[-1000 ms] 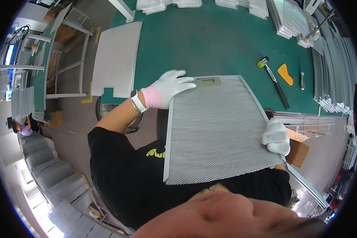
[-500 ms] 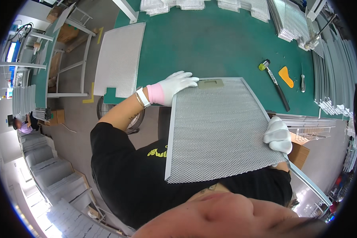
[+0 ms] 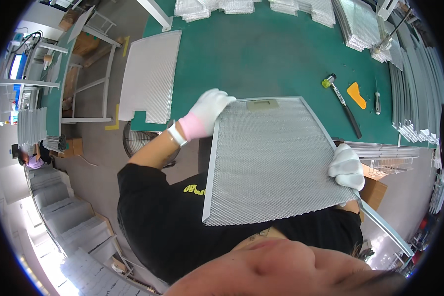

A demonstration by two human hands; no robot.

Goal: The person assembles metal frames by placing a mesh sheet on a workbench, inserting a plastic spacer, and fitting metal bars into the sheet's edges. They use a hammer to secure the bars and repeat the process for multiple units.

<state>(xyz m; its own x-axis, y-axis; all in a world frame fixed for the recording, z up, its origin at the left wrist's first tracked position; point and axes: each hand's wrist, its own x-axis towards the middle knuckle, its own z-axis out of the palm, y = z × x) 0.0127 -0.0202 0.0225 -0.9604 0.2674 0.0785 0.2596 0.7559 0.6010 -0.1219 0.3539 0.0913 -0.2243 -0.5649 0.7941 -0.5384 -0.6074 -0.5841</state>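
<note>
A silver mesh filter panel (image 3: 271, 163) is tilted in front of my body, its far edge over the green table. Metal frame strips edge its left, far and right sides; the side toward me shows bare mesh. A small handle plate (image 3: 262, 104) sits by the far edge. My left hand (image 3: 207, 111), in a white glove with a pink cuff, is closed at the far left corner, thumb hidden. My right hand (image 3: 346, 167), also white-gloved, is wrapped round the right edge. From below it a loose end of frame strip (image 3: 386, 228) sticks out to the lower right.
On the green table (image 3: 241, 54) lie a mallet (image 3: 345, 106), an orange scraper-like piece (image 3: 356, 95), a screwdriver (image 3: 377, 102) and a notched mesh sheet (image 3: 150, 74). Mesh stacks (image 3: 360, 27) line the back; frame strips (image 3: 414, 93) stand right. A floor fan (image 3: 142, 140) is below left.
My left hand has drawn back left along the far edge to the corner, its fingers going from stretched out to bent. The right hand holds its place; the panel has barely shifted.
</note>
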